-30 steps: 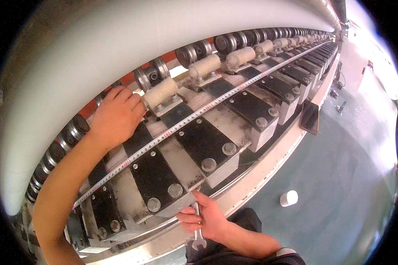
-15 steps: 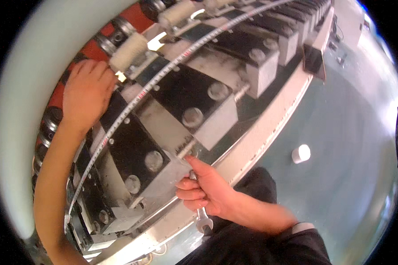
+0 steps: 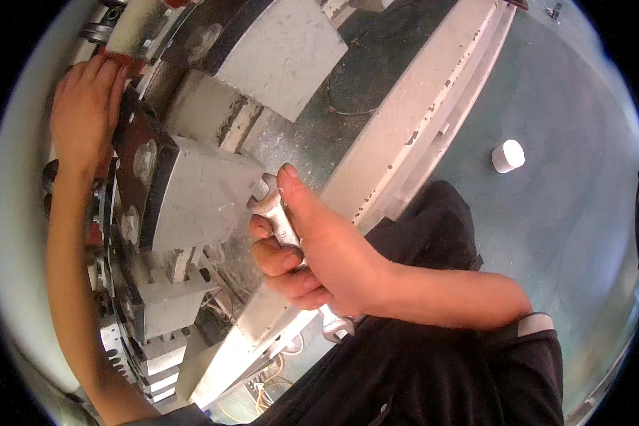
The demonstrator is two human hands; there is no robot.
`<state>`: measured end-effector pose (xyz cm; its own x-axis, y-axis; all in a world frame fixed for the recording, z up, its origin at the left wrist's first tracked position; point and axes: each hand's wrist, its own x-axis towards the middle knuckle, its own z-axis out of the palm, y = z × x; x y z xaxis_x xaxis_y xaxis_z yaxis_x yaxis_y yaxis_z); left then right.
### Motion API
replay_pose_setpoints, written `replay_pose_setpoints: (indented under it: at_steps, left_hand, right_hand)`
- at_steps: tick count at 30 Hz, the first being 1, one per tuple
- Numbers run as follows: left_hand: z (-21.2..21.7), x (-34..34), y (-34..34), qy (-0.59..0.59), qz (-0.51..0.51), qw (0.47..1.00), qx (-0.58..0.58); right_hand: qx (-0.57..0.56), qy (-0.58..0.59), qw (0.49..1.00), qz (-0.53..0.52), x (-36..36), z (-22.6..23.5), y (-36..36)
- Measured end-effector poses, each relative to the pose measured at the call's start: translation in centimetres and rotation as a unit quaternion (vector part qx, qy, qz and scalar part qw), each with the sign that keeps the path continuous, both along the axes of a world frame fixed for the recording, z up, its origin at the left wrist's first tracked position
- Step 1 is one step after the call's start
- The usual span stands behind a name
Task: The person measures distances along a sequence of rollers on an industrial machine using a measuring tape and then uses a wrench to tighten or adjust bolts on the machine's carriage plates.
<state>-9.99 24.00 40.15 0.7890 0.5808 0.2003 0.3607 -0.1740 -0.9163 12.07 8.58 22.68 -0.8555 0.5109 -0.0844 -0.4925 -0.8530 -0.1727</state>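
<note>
Dbl open-end wrench [image 3: 282,228], silver metal, gripped mid-shaft in my R hand [image 3: 334,259], tilted: top end up-left, other end poking out below. Beige cyl roller [image 3: 133,27], slanted, just beyond my L hand [image 3: 85,117]; contact unclear.

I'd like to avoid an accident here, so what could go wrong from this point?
The wrench might slip and drop to the floor, since only the right hand holds it, with both its ends sticking out of the grip. The left hand could get pinched or scraped, as its fingers reach in close to the roller.
</note>
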Motion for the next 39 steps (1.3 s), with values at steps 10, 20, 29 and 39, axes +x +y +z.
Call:
replay_pose_setpoints:
  at_steps: [10,20,29,39]
  left_hand:
    - [-0.1,-0.1,0.0,-0.011,0.048,0.998,-0.027]
    - [0.3,-0.4,0.2,0.011,0.026,1.0,-0.01]
    - [0.3,0.2,-0.1,0.007,0.075,0.997,-0.021]
    - [0.2,0.0,-0.1,0.006,0.018,1.0,-0.011]
  right_hand:
    - [-0.034,-0.002,0.996,-0.077,-1.7,0.4,-0.6]
    - [-0.062,-0.03,0.988,-0.14,-4.0,1.1,-0.4]
    - [0.007,-0.068,0.998,0.018,-0.2,1.0,2.1]
    - [0.287,-0.219,0.88,0.31,4.3,2.8,9.0]
